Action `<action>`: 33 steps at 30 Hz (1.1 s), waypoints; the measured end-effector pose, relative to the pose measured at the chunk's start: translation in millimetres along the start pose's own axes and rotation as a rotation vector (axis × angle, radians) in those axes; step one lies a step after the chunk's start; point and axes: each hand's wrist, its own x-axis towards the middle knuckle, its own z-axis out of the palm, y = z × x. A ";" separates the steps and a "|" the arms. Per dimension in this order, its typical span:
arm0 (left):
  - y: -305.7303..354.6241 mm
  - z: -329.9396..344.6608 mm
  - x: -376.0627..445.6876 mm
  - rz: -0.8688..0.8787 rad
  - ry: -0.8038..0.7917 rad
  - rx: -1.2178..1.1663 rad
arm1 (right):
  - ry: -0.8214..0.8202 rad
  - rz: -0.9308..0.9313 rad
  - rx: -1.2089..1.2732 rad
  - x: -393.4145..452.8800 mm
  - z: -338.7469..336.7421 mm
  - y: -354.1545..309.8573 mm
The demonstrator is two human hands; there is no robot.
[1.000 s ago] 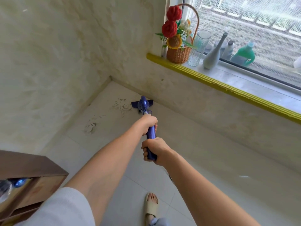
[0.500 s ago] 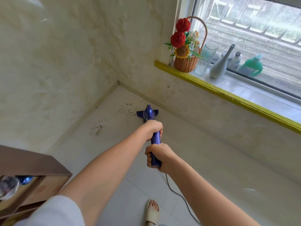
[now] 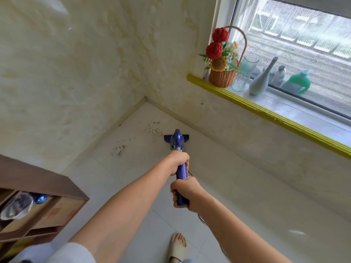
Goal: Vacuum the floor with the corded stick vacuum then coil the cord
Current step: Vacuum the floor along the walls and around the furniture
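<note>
Purple plastic vacuum (image 3: pixel 177 141) gripped by both hands on glossy tiles (image 3: pixel 133 177).

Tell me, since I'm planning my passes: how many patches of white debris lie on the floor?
2. One scattered white debris patch lies just left of the blue vacuum head, near the corner. The other white patch lies further left along the wall. More may be hidden behind the arms.

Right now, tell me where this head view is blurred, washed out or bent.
Head view: daylight through the window washes the outside pale; the green bottle is soft. The yellow sill edge bows from wide-angle distortion. The shelf at lower left is blurred; both hands on the vacuum are sharp.
</note>
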 end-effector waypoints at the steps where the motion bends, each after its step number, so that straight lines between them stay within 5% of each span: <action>1: -3.4 -2.4 -9.0 -0.003 -0.005 0.000 | -0.002 -0.003 0.009 -9.2 3.1 2.7; 9: -68.8 -19.3 -86.2 -0.054 -0.002 -0.045 | -0.045 0.010 0.039 -86.2 32.6 61.1; 18: -155.7 3.2 -168.4 -0.057 -0.028 0.012 | -0.081 0.071 -0.274 -166.6 11.3 135.2; 33: -174.4 -4.6 -152.1 -0.067 0.084 -0.178 | -0.043 0.036 -0.290 -141.4 26.0 157.9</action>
